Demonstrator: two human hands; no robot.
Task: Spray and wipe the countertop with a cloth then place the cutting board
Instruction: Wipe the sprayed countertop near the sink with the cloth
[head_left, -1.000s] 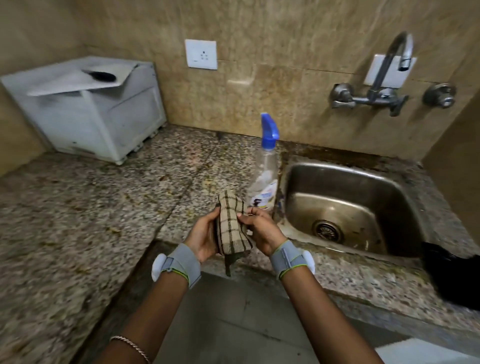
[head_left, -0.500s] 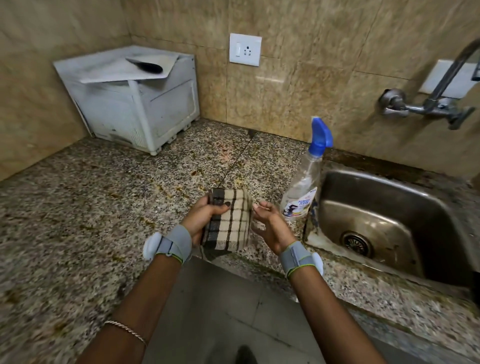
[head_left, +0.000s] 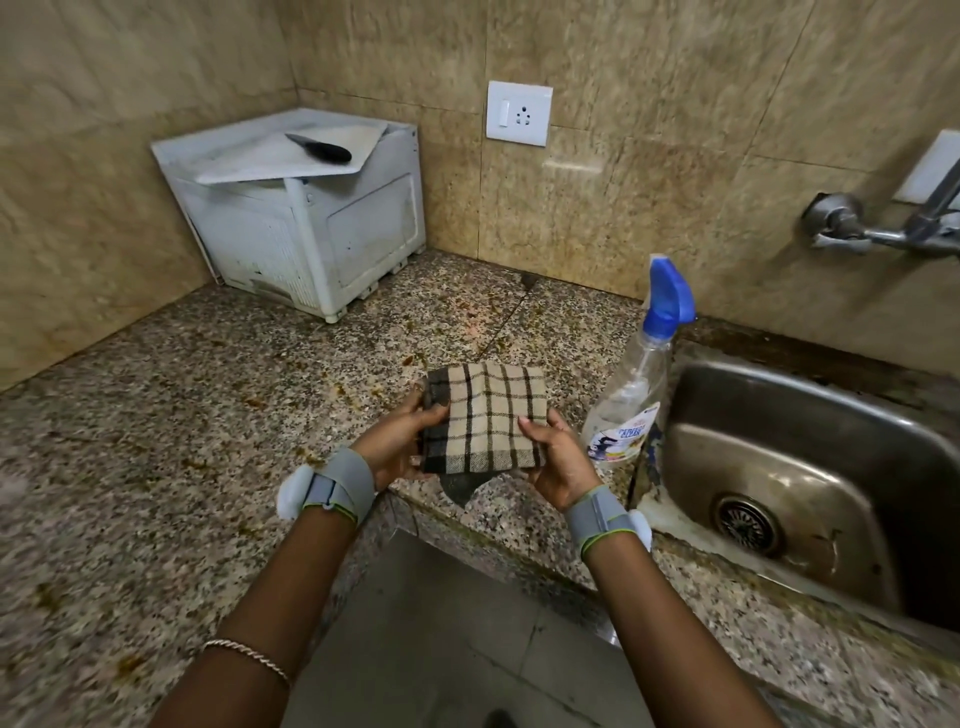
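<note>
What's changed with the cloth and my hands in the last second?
The checked cloth, bunched up narrow between both hands a second ago, has been opened out flat; the left hand now holds its left edge and the right hand its right edge. The spray bottle stays beside the sink, the cutting board and knife atop the white appliance.

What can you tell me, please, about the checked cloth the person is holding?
The cloth is a woven fabric, beige with dark brown check lines and a darker band along its left edge. It is folded into a rough square and held nearly flat above the front edge of the countertop. The left hand grips its left side and the right hand its right side, thumbs on top. A dark corner hangs below the fold.
</note>
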